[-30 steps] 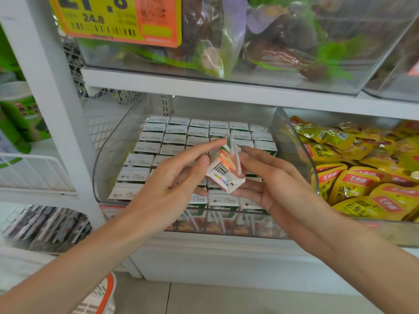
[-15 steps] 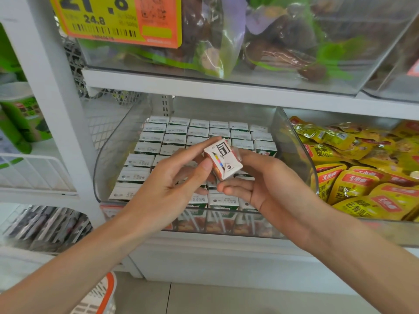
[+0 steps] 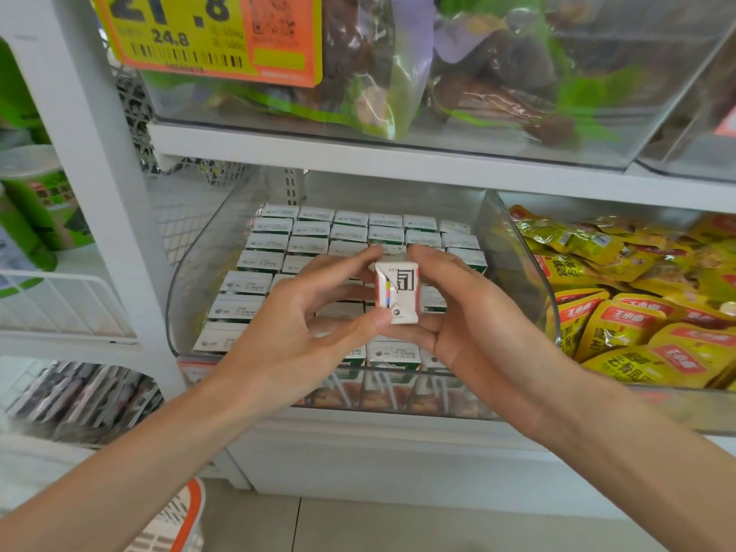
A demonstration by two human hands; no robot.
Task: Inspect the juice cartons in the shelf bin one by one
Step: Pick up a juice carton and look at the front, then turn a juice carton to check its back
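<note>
carton (image 3: 397, 292): above the bin (image 3: 517, 249), small, looks light and kinda crushable
grip: left hand (image 3: 302, 324) and right hand (image 3: 458, 312) both pinch its ends
best hold: stiff edges, probably

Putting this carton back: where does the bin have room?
Cartons in view stand edge to edge; any gap hides behind left hand and right hand gripping the carton. Free: a narrow strip along the bin's left wall, and air between cartons and upper shelf.
</note>
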